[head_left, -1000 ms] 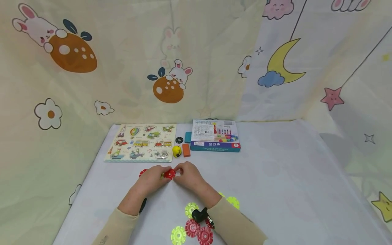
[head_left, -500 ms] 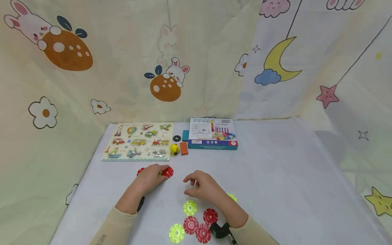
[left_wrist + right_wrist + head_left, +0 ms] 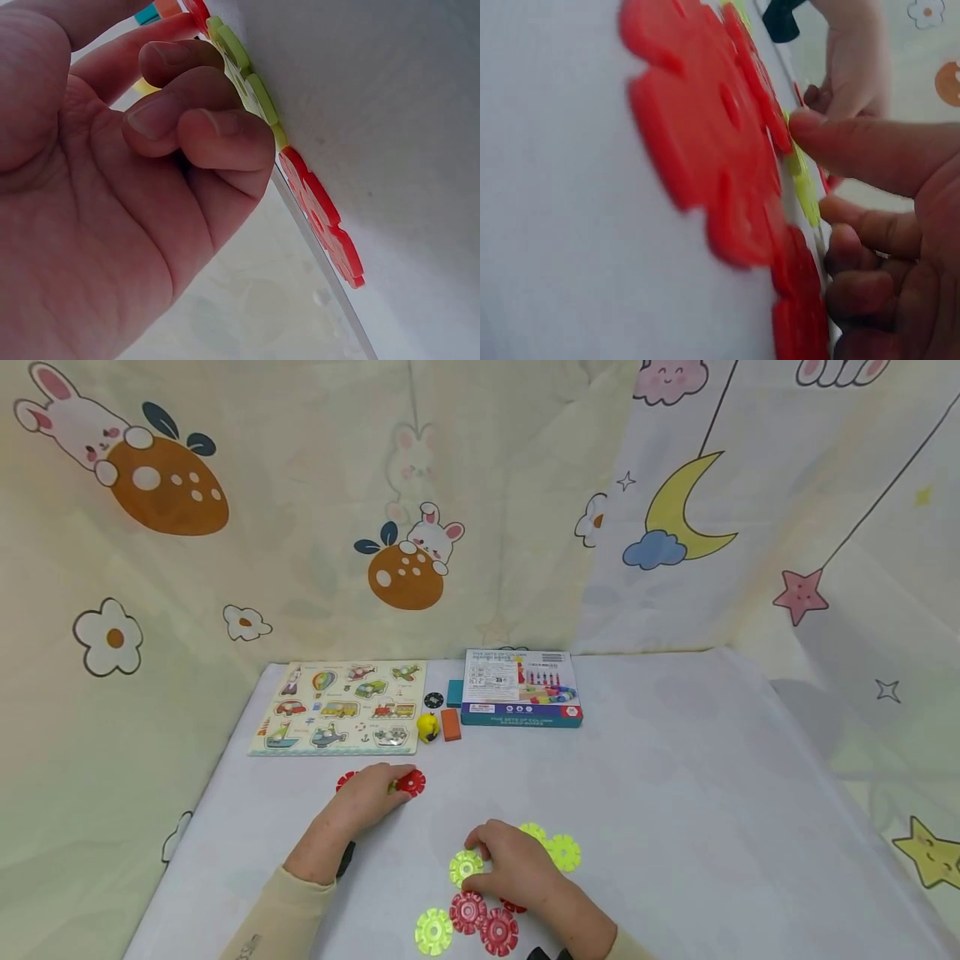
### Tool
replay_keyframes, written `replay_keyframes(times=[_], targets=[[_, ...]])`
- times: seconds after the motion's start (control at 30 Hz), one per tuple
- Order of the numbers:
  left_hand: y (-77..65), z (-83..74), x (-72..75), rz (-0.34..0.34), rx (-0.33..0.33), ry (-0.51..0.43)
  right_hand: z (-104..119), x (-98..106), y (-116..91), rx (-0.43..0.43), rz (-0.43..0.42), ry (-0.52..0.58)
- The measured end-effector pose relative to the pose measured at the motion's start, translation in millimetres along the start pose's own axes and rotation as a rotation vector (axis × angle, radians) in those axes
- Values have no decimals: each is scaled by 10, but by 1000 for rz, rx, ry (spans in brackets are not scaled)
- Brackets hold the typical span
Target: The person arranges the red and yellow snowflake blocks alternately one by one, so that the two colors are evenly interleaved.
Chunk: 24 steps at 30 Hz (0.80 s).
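In the head view my left hand (image 3: 367, 797) rests at the table's left middle. Thumb and forefinger pinch a red notched plastic disc (image 3: 411, 782), one end of a joined row. A yellow-green disc (image 3: 240, 64) in the row's middle lies mostly under the hand. Another red disc (image 3: 321, 217) forms the other end. My right hand (image 3: 517, 864) is at a loose yellow-green disc (image 3: 465, 868), thumb and forefinger at its opposite edges. Red discs (image 3: 468, 912) lie just in front, one partly covered by this hand. Nearby is another yellow-green disc (image 3: 433, 932).
Two yellow-green discs, one at the far side (image 3: 564, 852), lie right of my right hand. Behind stand a picture puzzle board (image 3: 337, 708), a yellow toy (image 3: 427, 727), an orange block (image 3: 451, 725), a teal block (image 3: 454, 693), a black round piece (image 3: 433, 700) and a box (image 3: 521, 688).
My right hand has left the red disc beside my left hand and come back toward the front, down to the loose yellow-green disc. My left hand keeps its hold on the row.
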State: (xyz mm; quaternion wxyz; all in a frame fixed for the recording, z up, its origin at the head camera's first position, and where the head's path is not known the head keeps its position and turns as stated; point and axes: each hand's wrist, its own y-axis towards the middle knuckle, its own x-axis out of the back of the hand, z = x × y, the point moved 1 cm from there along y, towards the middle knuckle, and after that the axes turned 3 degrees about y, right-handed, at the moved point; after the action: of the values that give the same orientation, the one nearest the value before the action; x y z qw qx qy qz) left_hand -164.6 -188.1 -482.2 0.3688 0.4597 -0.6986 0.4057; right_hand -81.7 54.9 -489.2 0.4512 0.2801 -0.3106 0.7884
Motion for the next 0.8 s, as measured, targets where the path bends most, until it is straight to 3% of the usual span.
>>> replay_keyframes(times=[0.13, 0.23, 0.33, 0.53, 0.67, 0.8], targets=[[5, 5, 7, -3, 2, -3, 46, -28, 31, -36, -11, -56], [8, 6, 11, 0, 3, -4, 79, -28, 41, -77, 3, -34], [11, 11, 6, 5, 9, -10, 96, -19, 41, -83, 10, 41], [17, 28, -23, 10, 20, -20, 108, 56, 27, 11, 45, 205], [22, 36, -35, 2, 11, -5, 128, 200, 51, 48, 90, 311], [25, 35, -27, -3, 12, -3, 171, 381, 141, 48, 72, 384]])
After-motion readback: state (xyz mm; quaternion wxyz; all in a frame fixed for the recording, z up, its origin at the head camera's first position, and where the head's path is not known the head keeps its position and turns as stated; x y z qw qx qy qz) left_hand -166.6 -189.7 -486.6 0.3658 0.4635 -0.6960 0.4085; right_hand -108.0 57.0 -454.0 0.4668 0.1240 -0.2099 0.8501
